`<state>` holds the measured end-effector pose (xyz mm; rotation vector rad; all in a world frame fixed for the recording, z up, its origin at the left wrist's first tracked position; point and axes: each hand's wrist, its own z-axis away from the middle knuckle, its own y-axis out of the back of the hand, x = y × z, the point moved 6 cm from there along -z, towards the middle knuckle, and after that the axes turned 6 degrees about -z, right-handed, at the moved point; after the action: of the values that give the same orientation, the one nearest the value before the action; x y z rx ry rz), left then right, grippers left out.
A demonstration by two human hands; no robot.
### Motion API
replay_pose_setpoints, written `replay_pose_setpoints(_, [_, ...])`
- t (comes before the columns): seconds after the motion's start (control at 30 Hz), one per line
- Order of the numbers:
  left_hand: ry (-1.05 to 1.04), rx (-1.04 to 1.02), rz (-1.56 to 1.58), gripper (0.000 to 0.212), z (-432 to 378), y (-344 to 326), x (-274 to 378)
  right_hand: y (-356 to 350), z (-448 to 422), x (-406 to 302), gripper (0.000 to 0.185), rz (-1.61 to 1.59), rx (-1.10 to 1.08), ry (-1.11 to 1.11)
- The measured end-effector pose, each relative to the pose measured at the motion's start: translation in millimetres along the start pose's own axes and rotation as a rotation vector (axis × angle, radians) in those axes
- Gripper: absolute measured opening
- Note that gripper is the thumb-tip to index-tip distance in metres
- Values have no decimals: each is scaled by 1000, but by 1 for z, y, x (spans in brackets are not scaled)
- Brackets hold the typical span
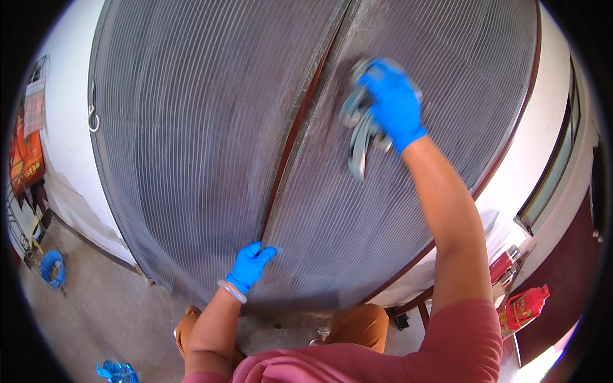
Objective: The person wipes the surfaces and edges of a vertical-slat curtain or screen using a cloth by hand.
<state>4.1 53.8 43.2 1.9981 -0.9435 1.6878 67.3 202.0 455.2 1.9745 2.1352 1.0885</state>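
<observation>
Before me hangs a ribbed, translucent plastic door curtain [191, 119] in two panels. A narrow slit between their edge strips shows dark red [299, 115]. My left hand [250, 264], in a blue disposable glove, pinches the edge of the curtain low on this seam. Higher up and to the right, my right hand [395, 103], gloved the same way and blurred, holds a bunched grey-green cloth [359, 139] against the right panel. Part of the cloth dangles below the fingers. Dull smears mark the plastic beside the seam.
A white hook [93, 119] hangs at the curtain's left edge. At left are a blue bucket [52, 269] and an orange bag [26, 158]; blue plastic [116, 371] lies on the floor. Rightward stand a red bottle [524, 306] and a red flask [503, 265], below a window [550, 167].
</observation>
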Motion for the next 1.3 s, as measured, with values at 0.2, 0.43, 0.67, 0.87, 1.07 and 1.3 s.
replay_pose_setpoints(0.2, [-48, -24, -60, 21, -5, -2, -6, -48, 70, 36, 22, -368, 6, -440])
replay_pose_setpoints(0.43, [-41, 18, -80, 18, -7, 11, -17, -30, 99, -21, 25, 25, -9, 62])
replay_pose_setpoints(0.67, [-15, 20, 2, 17, -8, 9, -26, -1, 80, 28, 29, 163, 181, -284])
replay_pose_setpoints(0.87, [-13, 60, -24, 17, -8, 13, -20, -72, 143, -62, 23, 14, -306, 296])
replay_pose_setpoints(1.07, [-38, 44, 7, 18, -8, 3, -16, 22, 55, 51, 47, 278, 248, -272])
replay_pose_setpoints(1.3, [-6, 42, -41, 19, -5, 6, -12, -49, 115, -13, 36, 201, -3, -213])
